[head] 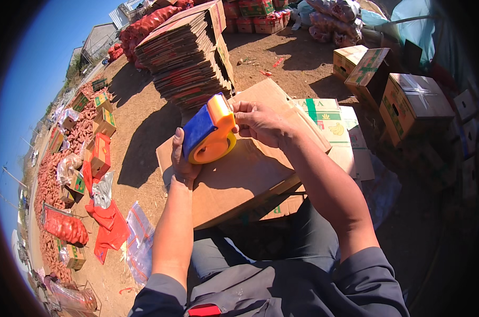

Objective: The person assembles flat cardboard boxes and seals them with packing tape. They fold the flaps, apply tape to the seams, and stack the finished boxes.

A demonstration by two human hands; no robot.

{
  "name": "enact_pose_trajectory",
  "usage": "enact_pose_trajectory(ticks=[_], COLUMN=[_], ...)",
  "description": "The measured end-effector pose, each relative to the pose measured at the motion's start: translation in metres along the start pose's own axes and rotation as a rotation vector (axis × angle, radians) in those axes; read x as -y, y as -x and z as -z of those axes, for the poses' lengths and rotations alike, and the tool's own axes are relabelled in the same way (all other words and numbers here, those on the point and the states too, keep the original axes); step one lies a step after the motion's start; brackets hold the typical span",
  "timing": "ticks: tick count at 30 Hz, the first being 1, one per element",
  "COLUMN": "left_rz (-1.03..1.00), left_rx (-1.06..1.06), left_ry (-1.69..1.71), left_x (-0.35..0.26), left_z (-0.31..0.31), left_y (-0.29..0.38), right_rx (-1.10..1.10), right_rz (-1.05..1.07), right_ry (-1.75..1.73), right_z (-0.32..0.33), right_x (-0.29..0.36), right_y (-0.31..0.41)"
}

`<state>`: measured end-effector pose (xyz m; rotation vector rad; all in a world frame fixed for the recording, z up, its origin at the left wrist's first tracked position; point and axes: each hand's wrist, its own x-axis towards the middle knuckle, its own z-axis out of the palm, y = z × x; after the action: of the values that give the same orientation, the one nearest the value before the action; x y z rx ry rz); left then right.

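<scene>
My left hand [182, 160] holds a blue and orange hand-held tape dispenser [201, 127] from its left side, above a cardboard box [235, 188]. A yellow-edged tape roll [230, 146] sits in the dispenser. At the dispenser's front end, the bent fingers of my right hand [263, 123] pinch near the orange guide. Whether a loose tape end is between those fingers is too small to tell. The brown box lies in front of my knees, partly in shadow. Beyond my right forearm is a flattened printed banana carton [328, 121].
A tall stack of flattened cartons [188, 59] stands just ahead. Taped boxes [415, 103] are at the right. On the left, a long heap of sweet potatoes [51, 170] has cartons on it, with red plastic bags [112, 226] on the dirt nearby. Filled sacks [334, 21] lie farther back.
</scene>
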<state>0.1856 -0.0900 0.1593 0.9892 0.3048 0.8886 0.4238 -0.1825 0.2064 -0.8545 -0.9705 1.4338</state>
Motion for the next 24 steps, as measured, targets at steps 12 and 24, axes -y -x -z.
enact_pose_trajectory(ticks=[12,24], left_rz=[0.013,-0.014], left_rx=[0.039,-0.050], left_ry=[-0.002,-0.101], left_x=[-0.002,-0.003], left_z=[0.005,-0.002], left_y=[-0.002,-0.001], right_rx=[-0.020,-0.021], right_rz=[-0.039,-0.074], right_ry=[-0.027,-0.146], right_z=[0.002,0.011], right_x=[0.009,-0.003], right_y=[0.007,0.008])
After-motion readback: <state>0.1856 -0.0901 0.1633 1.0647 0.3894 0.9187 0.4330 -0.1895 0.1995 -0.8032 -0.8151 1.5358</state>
